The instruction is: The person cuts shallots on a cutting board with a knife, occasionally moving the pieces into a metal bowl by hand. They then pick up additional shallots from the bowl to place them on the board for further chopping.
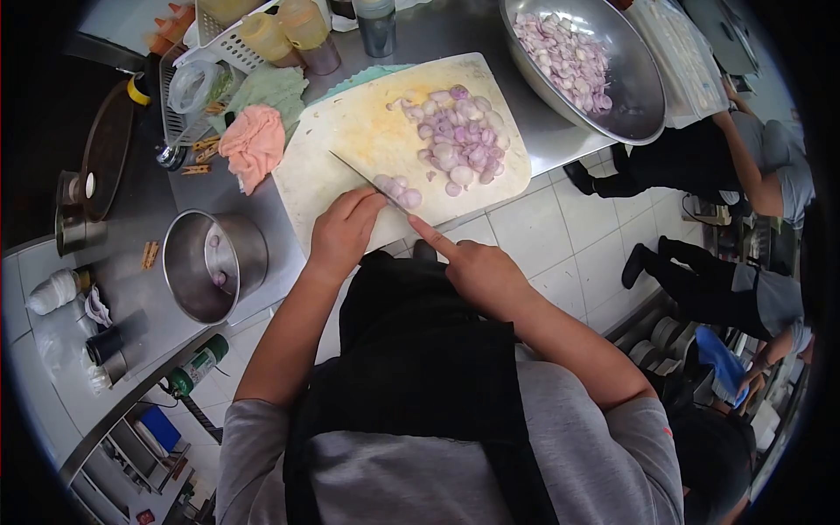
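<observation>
On a white cutting board [328, 131], my right hand [481, 269] is closed round a knife [354, 169], its index finger stretched along the blade's back end. My left hand [347, 229] has its fingers bent together against the near side of the blade; what they hold, if anything, is hidden. A few sliced shallots [400, 190] lie just past the blade. Farther right on the board spreads a pile of purple-white slices [464, 140]. Beyond the board, a large steel bowl [626, 109] holds many more slices.
A steel pot [179, 262] with a few whole shallots stands left. Near the board's left edge lie a pink cloth [252, 144] and a green cloth [267, 94]. Bottles [306, 35] and a white basket [232, 45] stand behind. Several people [752, 149] are at the right.
</observation>
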A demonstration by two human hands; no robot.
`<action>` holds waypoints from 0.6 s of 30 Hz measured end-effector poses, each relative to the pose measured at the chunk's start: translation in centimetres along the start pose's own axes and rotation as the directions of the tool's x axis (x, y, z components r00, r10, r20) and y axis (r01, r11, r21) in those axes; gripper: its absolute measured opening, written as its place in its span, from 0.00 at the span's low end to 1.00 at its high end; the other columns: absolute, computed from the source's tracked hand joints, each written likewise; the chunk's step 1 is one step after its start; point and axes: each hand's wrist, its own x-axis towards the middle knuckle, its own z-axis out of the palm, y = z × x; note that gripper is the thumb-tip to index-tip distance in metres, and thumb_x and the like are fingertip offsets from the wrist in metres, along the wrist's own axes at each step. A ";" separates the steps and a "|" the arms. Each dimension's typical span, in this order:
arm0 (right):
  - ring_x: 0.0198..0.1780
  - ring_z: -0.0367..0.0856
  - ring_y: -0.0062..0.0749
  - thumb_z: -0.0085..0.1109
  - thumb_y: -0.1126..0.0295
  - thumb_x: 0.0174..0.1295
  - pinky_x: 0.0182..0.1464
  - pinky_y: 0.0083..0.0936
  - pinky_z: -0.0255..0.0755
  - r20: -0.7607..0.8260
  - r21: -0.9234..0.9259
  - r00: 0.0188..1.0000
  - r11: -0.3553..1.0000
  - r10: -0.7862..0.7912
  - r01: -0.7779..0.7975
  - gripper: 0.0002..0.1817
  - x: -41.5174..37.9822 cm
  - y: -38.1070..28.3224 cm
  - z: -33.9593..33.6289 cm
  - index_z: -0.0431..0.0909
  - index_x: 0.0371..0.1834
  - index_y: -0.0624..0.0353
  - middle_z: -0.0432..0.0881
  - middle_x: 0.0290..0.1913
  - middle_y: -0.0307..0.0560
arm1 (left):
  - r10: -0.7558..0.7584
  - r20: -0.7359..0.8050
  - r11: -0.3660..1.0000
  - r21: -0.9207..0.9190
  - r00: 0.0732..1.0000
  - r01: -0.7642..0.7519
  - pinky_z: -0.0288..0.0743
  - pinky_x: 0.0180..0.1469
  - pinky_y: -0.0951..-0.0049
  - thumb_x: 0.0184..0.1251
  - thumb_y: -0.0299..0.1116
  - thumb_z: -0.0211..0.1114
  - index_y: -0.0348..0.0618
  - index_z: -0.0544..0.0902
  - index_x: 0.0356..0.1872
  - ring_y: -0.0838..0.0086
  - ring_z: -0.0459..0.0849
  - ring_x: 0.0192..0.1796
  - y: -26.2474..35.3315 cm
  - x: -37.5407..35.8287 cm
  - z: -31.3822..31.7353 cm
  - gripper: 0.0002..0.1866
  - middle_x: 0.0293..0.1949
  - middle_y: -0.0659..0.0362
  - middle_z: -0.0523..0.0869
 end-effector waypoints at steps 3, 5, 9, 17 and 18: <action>0.29 0.86 0.49 0.53 0.74 0.65 0.33 0.44 0.81 0.030 -0.016 1.000 1.000 0.006 -0.005 0.47 -0.9 -0.1 -0.9 0.45 0.84 0.25 0.83 0.30 0.56 | 0.007 0.015 1.000 0.016 1.000 -0.008 0.83 0.45 0.67 0.60 0.21 0.70 0.42 0.86 0.42 0.62 0.87 0.45 0.0 0.2 -0.2 0.10 0.44 0.56 0.86; 0.28 0.86 0.48 0.56 0.74 0.63 0.33 0.43 0.81 0.075 -0.085 0.996 0.995 0.050 -0.043 0.49 -2.6 -0.1 -1.9 0.45 0.84 0.25 0.82 0.30 0.56 | 0.002 0.028 1.000 0.016 1.000 -0.003 0.83 0.45 0.66 0.60 0.22 0.69 0.43 0.86 0.43 0.62 0.87 0.46 -0.1 0.1 -0.3 0.10 0.45 0.57 0.86; 0.28 0.86 0.47 0.58 0.74 0.62 0.33 0.42 0.81 0.078 -0.011 0.997 1.000 0.017 -0.016 0.50 -5.3 0.1 -3.0 0.44 0.84 0.25 0.82 0.30 0.55 | 0.011 0.038 1.000 0.016 0.999 -0.012 0.83 0.45 0.65 0.59 0.24 0.70 0.43 0.85 0.43 0.61 0.86 0.47 -0.1 0.2 -0.4 0.11 0.45 0.57 0.85; 0.28 0.86 0.47 0.59 0.72 0.64 0.33 0.42 0.82 0.092 -0.036 0.994 0.998 0.052 -0.049 0.49 -6.1 0.2 -3.0 0.44 0.84 0.23 0.82 0.30 0.54 | 0.014 0.078 0.999 0.037 0.997 -0.017 0.83 0.45 0.66 0.58 0.25 0.71 0.44 0.85 0.43 0.62 0.86 0.47 0.0 0.2 -0.4 0.11 0.45 0.58 0.85; 0.28 0.86 0.47 0.59 0.72 0.64 0.33 0.42 0.82 0.092 -0.036 0.994 0.998 0.052 -0.049 0.49 -6.2 0.3 -3.0 0.44 0.84 0.23 0.82 0.30 0.54 | 0.020 0.072 0.999 0.036 0.997 -0.022 0.83 0.45 0.66 0.58 0.25 0.71 0.44 0.85 0.43 0.63 0.86 0.47 0.0 0.2 -0.4 0.11 0.45 0.58 0.85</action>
